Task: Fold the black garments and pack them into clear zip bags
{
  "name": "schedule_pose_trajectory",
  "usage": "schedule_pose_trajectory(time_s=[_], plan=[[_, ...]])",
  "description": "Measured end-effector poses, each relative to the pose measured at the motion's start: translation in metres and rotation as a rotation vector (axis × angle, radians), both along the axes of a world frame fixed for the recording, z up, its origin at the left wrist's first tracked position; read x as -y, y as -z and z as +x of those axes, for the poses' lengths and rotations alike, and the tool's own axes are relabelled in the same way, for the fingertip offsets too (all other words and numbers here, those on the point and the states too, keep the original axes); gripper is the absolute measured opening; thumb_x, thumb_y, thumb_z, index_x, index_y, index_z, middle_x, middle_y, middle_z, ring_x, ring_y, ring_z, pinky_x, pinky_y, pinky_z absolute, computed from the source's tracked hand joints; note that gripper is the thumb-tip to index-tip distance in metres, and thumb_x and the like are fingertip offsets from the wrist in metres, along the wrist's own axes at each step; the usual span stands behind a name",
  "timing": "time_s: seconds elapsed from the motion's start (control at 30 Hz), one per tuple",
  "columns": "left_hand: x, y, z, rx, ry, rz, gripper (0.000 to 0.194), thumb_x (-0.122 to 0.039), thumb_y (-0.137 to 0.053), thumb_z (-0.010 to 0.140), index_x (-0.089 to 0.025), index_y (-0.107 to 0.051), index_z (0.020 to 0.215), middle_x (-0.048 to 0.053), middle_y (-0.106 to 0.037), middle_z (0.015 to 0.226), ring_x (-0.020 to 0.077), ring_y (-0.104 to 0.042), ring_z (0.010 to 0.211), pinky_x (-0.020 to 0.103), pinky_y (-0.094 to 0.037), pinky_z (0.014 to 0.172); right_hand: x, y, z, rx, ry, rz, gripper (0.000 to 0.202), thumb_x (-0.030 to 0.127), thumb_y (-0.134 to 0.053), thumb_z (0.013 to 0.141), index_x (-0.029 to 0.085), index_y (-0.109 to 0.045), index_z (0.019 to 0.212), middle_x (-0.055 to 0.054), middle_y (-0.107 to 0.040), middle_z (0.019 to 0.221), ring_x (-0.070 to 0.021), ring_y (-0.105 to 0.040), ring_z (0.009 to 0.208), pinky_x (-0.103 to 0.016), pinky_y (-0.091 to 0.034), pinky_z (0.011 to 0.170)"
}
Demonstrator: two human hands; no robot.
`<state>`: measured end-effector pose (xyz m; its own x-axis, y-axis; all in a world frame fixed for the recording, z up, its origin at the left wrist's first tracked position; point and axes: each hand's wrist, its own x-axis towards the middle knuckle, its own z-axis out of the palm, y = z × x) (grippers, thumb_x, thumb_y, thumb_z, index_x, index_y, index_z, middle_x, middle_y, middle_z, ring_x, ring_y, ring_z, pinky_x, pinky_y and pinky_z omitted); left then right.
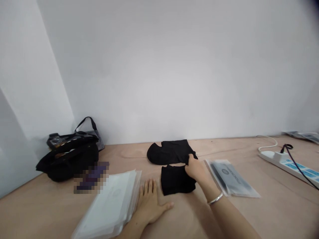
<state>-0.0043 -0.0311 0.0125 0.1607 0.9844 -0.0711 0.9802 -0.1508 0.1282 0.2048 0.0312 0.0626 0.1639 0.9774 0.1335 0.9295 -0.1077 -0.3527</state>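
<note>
1. Stacked plastic bags [109, 197] are lying beside the left hand [150, 205], which is resting flat, fingers spread, on the table [276, 215].
2. Folded black cloth [175, 181] is lying between the hands.
3. The right hand [197, 169] is apparently handling cloth, its pinch uncertain; lifting would call for pinching an edge.

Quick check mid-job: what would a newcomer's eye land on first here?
Two black pieces stand out against the pale wooden table near the centre: a curved-ended cloth behind a squarish cloth, with the right hand at their right edges. To their left, the left hand lies spread beside a stack of whitish bags. A white power strip catches the eye at far right.
</note>
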Motion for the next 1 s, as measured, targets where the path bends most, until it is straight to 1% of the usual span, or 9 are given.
schedule_pose_trajectory(time_s=[0.1, 0.2, 0.33, 0.47, 0.57, 0.67, 0.87, 0.93, 1.0], plan=[[0.001, -0.001, -0.001, -0.002, 0.008, -0.007, 0.109, -0.078, -0.033, 0.06, -0.004, -0.014, 0.137, 0.015, -0.006, 0.144, 0.0336, 0.002, 0.131, 0.052, -0.002, 0.105, 0.007, -0.005, -0.044, -0.016, -0.094, 0.044, 0.05, 0.012, -0.04, 0.077, 0.012, -0.03, 0.126, -0.015, -0.058, 0.104, -0.0222, -0.059, 0.091, -0.029, -0.042, 0.072], [0.002, -0.003, -0.001, -0.002, 0.008, -0.016, 0.112, -0.081, -0.032, 0.059, -0.002, -0.013, 0.137, 0.016, -0.006, 0.143, 0.0337, 0.003, 0.131, 0.051, -0.001, 0.105, 0.016, 0.005, -0.082, -0.021, -0.163, 0.048, 0.05, 0.016, -0.044, 0.077, 0.013, -0.032, 0.125, -0.014, -0.058, 0.102, -0.0231, -0.059, 0.091, -0.03, -0.043, 0.071], [0.003, -0.004, -0.001, 0.002, 0.008, -0.027, 0.114, -0.082, -0.03, 0.058, -0.002, -0.012, 0.137, 0.017, -0.007, 0.143, 0.033, 0.004, 0.131, 0.051, -0.001, 0.105, 0.025, 0.024, -0.103, 0.055, -0.221, 0.043, 0.054, 0.027, -0.05, 0.075, 0.007, -0.037, 0.123, -0.018, -0.054, 0.106, -0.0264, -0.058, 0.088, -0.034, -0.045, 0.068], [0.001, -0.002, -0.002, 0.008, 0.016, -0.022, 0.112, -0.081, -0.032, 0.058, -0.004, -0.013, 0.137, 0.015, -0.008, 0.144, 0.0331, 0.005, 0.13, 0.052, -0.001, 0.105, 0.032, 0.027, -0.087, 0.144, -0.335, 0.046, 0.03, 0.026, -0.049, 0.074, 0.011, -0.058, 0.098, -0.015, -0.054, 0.101, -0.0264, -0.055, 0.09, -0.034, -0.045, 0.069], [0.0, -0.001, -0.002, 0.009, 0.013, -0.035, 0.114, -0.081, -0.032, 0.058, -0.002, -0.011, 0.137, 0.016, -0.006, 0.144, 0.0342, 0.006, 0.13, 0.052, 0.0, 0.105, 0.039, 0.023, -0.062, 0.18, -0.463, 0.054, 0.029, 0.022, -0.051, 0.072, 0.017, -0.06, 0.099, -0.011, -0.055, 0.102, -0.0251, -0.05, 0.097, -0.034, -0.043, 0.077], [0.0, -0.002, -0.002, 0.021, 0.009, -0.039, 0.117, -0.083, -0.032, 0.056, -0.001, -0.011, 0.136, 0.018, -0.005, 0.143, 0.0348, 0.005, 0.13, 0.051, 0.0, 0.105, 0.042, 0.029, -0.032, 0.242, -0.611, 0.073, 0.04, 0.016, -0.047, 0.076, 0.023, -0.054, 0.114, -0.008, -0.056, 0.105, -0.0235, -0.049, 0.099, -0.035, -0.041, 0.081], [-0.001, -0.003, -0.002, 0.047, -0.009, -0.039, 0.12, -0.08, -0.042, 0.053, -0.001, -0.009, 0.137, 0.018, -0.004, 0.143, 0.0347, 0.005, 0.13, 0.053, -0.001, 0.105, 0.042, 0.068, 0.008, 0.228, -0.836, 0.195, 0.054, 0.004, -0.035, 0.078, 0.02, -0.04, 0.129, -0.007, -0.047, 0.128, -0.0192, -0.038, 0.119, -0.033, -0.032, 0.099], [-0.006, -0.008, 0.0, 0.05, 0.045, 0.055, 0.12, -0.076, -0.05, 0.052, -0.004, -0.006, 0.138, 0.016, -0.001, 0.144, 0.034, 0.005, 0.13, 0.054, -0.001, 0.104, 0.044, 0.074, 0.013, 0.162, -0.839, 0.255, 0.058, 0.004, -0.036, 0.075, 0.018, -0.036, 0.132, -0.007, -0.04, 0.134, -0.0182, -0.03, 0.125, -0.033, -0.03, 0.102], [-0.013, -0.016, 0.004, 0.061, 0.198, 0.205, 0.114, -0.07, -0.055, 0.056, -0.011, -0.004, 0.139, 0.011, 0.001, 0.145, 0.031, 0.004, 0.131, 0.053, 0.0, 0.105, 0.044, 0.073, 0.014, 0.089, -0.786, 0.298, 0.058, 0.01, -0.039, 0.076, 0.015, -0.032, 0.134, -0.009, -0.034, 0.137, -0.0188, -0.025, 0.128, -0.034, -0.031, 0.102]])
